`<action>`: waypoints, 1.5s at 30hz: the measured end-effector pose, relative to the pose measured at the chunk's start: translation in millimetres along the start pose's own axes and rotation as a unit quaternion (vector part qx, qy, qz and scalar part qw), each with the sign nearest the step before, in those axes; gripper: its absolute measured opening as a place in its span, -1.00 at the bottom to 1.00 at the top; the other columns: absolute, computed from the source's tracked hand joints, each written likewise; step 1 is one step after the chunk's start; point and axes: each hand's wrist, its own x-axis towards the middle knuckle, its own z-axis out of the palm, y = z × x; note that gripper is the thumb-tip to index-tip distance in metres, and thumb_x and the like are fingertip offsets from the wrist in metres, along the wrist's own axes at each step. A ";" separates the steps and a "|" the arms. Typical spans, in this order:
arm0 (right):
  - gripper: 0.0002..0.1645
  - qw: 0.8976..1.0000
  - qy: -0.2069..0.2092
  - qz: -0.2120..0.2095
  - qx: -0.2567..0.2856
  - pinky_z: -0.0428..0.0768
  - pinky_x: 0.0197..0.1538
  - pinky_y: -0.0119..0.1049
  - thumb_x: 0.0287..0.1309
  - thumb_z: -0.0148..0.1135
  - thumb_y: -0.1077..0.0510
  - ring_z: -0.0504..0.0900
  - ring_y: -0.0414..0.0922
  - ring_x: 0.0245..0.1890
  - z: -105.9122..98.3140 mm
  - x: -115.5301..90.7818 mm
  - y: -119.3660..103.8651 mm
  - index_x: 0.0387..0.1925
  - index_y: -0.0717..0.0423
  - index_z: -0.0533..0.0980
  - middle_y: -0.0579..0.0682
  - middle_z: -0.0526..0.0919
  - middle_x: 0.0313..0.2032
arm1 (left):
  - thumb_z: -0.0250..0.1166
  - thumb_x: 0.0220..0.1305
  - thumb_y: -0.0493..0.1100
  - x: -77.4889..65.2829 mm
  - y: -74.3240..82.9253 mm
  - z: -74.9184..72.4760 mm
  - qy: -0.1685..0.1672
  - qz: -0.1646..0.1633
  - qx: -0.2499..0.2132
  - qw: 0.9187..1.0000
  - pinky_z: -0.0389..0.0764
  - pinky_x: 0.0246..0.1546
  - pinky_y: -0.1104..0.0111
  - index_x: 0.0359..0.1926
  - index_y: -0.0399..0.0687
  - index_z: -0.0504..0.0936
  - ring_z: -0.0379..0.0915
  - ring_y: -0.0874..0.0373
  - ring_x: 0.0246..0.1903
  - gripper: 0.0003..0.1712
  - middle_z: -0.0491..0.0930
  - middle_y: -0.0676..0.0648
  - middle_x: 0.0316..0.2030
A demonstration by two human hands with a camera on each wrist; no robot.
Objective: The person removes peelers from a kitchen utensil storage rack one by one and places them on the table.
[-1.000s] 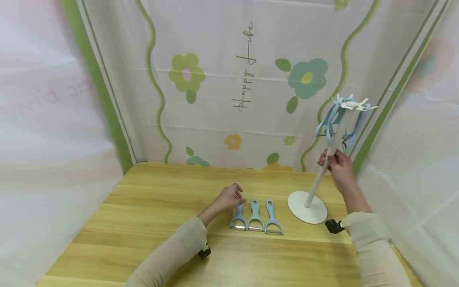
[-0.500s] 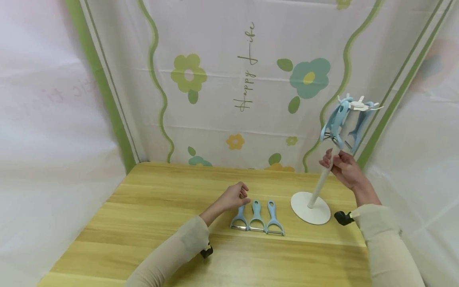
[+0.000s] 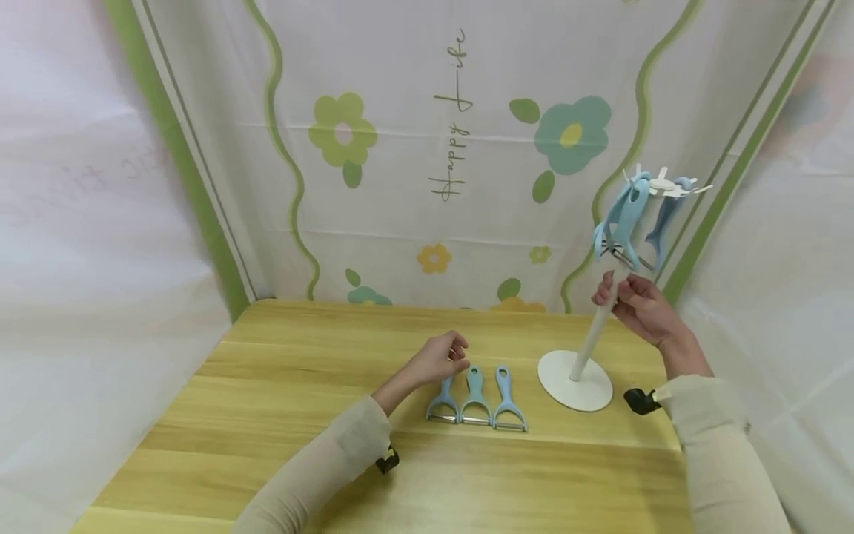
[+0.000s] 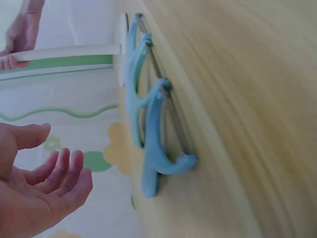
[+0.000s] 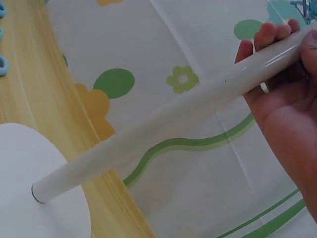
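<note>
My right hand [image 3: 646, 310] grips the white pole [image 3: 590, 345] of a stand, just below the peelers hung at its top. The right wrist view shows the fingers [image 5: 265, 35] curled round that pole. From the stand's white hooks [image 3: 662, 185] hang light-blue peelers [image 3: 629, 222] and a darker blue one [image 3: 662, 221]. On the table three Y-shaped peelers lie side by side: a blue one [image 3: 443, 400], a green-blue one [image 3: 475, 386] and another blue one [image 3: 505, 387]. My left hand [image 3: 435, 361], fingers loosely bent and holding nothing, hovers over the leftmost handle, partly hiding it.
The stand's round white base [image 3: 557, 382] rests on the wooden table [image 3: 300, 386], right of the three peelers. Behind the table's far edge hangs a flowered curtain [image 3: 400, 185]. Sheeting [image 3: 787, 297] also closes the right side. Black wrist cameras [image 3: 642, 401] sit at both cuffs.
The stand's top has turned in my right hand, swinging the hanging peelers round, and that hand has shifted slightly right. My left hand has drifted a little right over the peelers.
</note>
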 end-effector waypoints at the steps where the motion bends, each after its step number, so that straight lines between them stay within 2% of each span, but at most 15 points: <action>1: -0.52 1.000 0.008 0.000 -0.017 0.51 -0.03 -0.28 0.40 -0.54 0.34 0.44 0.02 -0.27 2.5 -0.5 -1.6 -0.17 0.48 0.38 0.15 0.45 -0.23 | 0.26 0.22 -0.19 1.1 2.0 -0.6 0.000 0.003 -0.001 1.000 0.55 -0.20 0.44 -0.02 -0.20 0.44 0.52 0.18 -0.23 -0.66 0.55 -0.02 -0.25; 4: -0.59 0.996 0.047 0.004 -0.080 0.55 0.03 -0.29 0.41 -0.45 0.32 0.57 -0.01 -0.12 11.6 -2.8 -4.6 -0.01 0.53 0.31 0.14 0.54 -0.18 | 0.26 0.22 -0.19 3.7 8.2 -1.6 0.002 0.011 -0.004 1.000 0.55 -0.21 0.46 -0.03 -0.18 0.45 0.52 0.18 -0.23 -0.67 0.54 -0.01 -0.25; 6: -0.63 0.986 0.088 0.006 -0.140 0.57 0.01 -0.33 0.40 -0.34 0.32 0.61 -0.06 -0.10 18.4 -4.1 -4.9 0.02 0.51 0.31 0.13 0.59 -0.18 | 0.27 0.22 -0.19 4.9 12.2 -1.3 0.002 0.016 -0.003 1.000 0.55 -0.22 0.48 -0.04 -0.16 0.45 0.52 0.18 -0.23 -0.69 0.54 -0.01 -0.25; 8: -0.67 0.965 0.141 0.013 -0.220 0.59 -0.06 -0.40 0.38 -0.21 0.29 0.64 -0.14 -0.14 26.2 -5.2 -4.5 0.00 0.45 0.37 0.08 0.63 -0.21 | 0.27 0.22 -0.19 5.7 16.0 -0.4 0.001 0.023 -0.002 1.000 0.55 -0.22 0.49 -0.04 -0.17 0.46 0.53 0.18 -0.22 -0.68 0.54 -0.02 -0.25; 10: -0.70 0.933 0.202 0.023 -0.296 0.60 -0.14 -0.45 0.35 -0.08 0.26 0.67 -0.20 -0.20 34.1 -5.3 -3.2 -0.04 0.40 0.43 0.04 0.67 -0.26 | 0.26 0.22 -0.18 6.6 20.2 0.5 0.001 0.031 -0.002 1.000 0.55 -0.22 0.49 -0.03 -0.17 0.46 0.53 0.17 -0.20 -0.68 0.55 -0.02 -0.24; 12: -0.70 0.896 0.254 0.035 -0.362 0.60 -0.19 -0.50 0.31 0.01 0.19 0.68 -0.26 -0.25 41.5 -4.5 -2.3 -0.07 0.36 0.47 -0.01 0.69 -0.30 | 0.25 0.24 -0.17 8.2 25.4 1.1 0.002 0.038 -0.002 0.999 0.54 -0.21 0.50 -0.02 -0.16 0.46 0.53 0.17 -0.18 -0.68 0.55 -0.01 -0.23; 14: -0.64 0.869 0.292 0.049 -0.396 0.60 -0.21 -0.52 0.30 0.05 0.11 0.68 -0.29 -0.26 47.2 -3.3 -1.7 -0.08 0.35 0.48 -0.06 0.70 -0.32 | 0.24 0.25 -0.15 10.2 32.3 0.9 0.002 0.046 -0.007 0.999 0.54 -0.20 0.51 -0.01 -0.14 0.46 0.52 0.19 -0.16 -0.68 0.55 0.01 -0.22; 17: -0.57 0.846 0.320 0.070 -0.422 0.59 -0.21 -0.55 0.29 0.05 0.01 0.66 -0.34 -0.26 51.6 -0.9 -2.4 -0.07 0.34 0.48 -0.13 0.71 -0.34 | 0.21 0.28 -0.12 15.2 46.7 -0.7 0.001 0.067 -0.018 0.998 0.54 -0.17 0.52 0.01 -0.10 0.46 0.50 0.24 -0.14 -0.69 0.54 0.04 -0.20; 20: -0.54 0.835 0.326 0.089 -0.435 0.58 -0.22 -0.56 0.29 0.03 -0.03 0.64 -0.38 -0.24 52.0 -0.1 -4.2 -0.07 0.31 0.47 -0.17 0.71 -0.35 | 0.18 0.30 -0.12 21.5 65.7 -2.9 0.002 0.095 -0.040 0.995 0.54 -0.15 0.54 0.03 -0.09 0.47 0.49 0.27 -0.13 -0.69 0.53 0.06 -0.18; 25: -0.57 0.830 0.328 0.100 -0.441 0.57 -0.24 -0.53 0.29 0.02 -0.06 0.63 -0.37 -0.25 52.5 -1.5 -5.9 -0.11 0.25 0.48 -0.19 0.70 -0.37 | 0.15 0.32 -0.12 33.5 103.9 -7.3 0.003 0.146 -0.092 0.985 0.52 -0.11 0.58 0.03 -0.10 0.49 0.48 0.33 -0.11 -0.70 0.56 0.06 -0.14; 31: -0.61 0.847 0.327 0.086 -0.411 0.58 -0.25 -0.54 0.29 0.05 0.02 0.65 -0.32 -0.30 54.8 -0.9 -2.8 -0.14 0.31 0.48 -0.16 0.68 -0.42 | 0.13 0.33 -0.17 52.8 147.7 -14.4 0.023 0.204 -0.148 0.967 0.50 -0.07 0.58 0.06 -0.16 0.49 0.49 0.30 -0.03 -0.69 0.58 -0.07 -0.04; 34: -0.58 0.850 0.329 0.081 -0.403 0.58 -0.25 -0.54 0.28 0.06 0.03 0.64 -0.31 -0.32 55.4 -0.2 -1.1 -0.13 0.37 0.46 -0.16 0.68 -0.43 | 0.12 0.34 -0.19 65.3 166.3 -16.1 0.043 0.221 -0.166 0.960 0.48 -0.03 0.59 0.10 -0.20 0.46 0.48 0.25 0.03 -0.65 0.56 -0.11 0.02; 40: -0.53 0.849 0.337 0.080 -0.399 0.59 -0.25 -0.53 0.27 0.06 0.02 0.64 -0.31 -0.34 55.7 0.0 -0.4 -0.13 0.43 0.42 -0.18 0.66 -0.45 | 0.12 0.33 -0.22 87.9 199.9 -18.5 0.066 0.226 -0.196 0.952 0.43 0.03 0.62 0.22 -0.22 0.36 0.42 0.19 0.14 -0.54 0.47 -0.15 0.15; 43: -0.61 0.861 0.325 0.068 -0.386 0.59 -0.24 -0.53 0.29 0.05 0.06 0.64 -0.30 -0.34 56.9 -0.6 -4.1 -0.17 0.39 0.44 -0.16 0.66 -0.45 | 0.12 0.34 -0.20 97.2 215.0 -19.8 0.079 0.216 -0.191 0.954 0.40 0.05 0.63 0.28 -0.18 0.30 0.36 0.21 0.19 -0.49 0.41 -0.12 0.22; 45: -0.61 0.869 0.317 0.062 -0.375 0.58 -0.24 -0.54 0.29 0.05 0.08 0.64 -0.30 -0.34 55.6 -1.2 -3.8 -0.17 0.42 0.43 -0.16 0.66 -0.44 | 0.13 0.34 -0.16 103.6 222.8 -19.5 0.088 0.198 -0.177 0.960 0.40 0.06 0.63 0.31 -0.14 0.27 0.34 0.22 0.21 -0.45 0.38 -0.06 0.25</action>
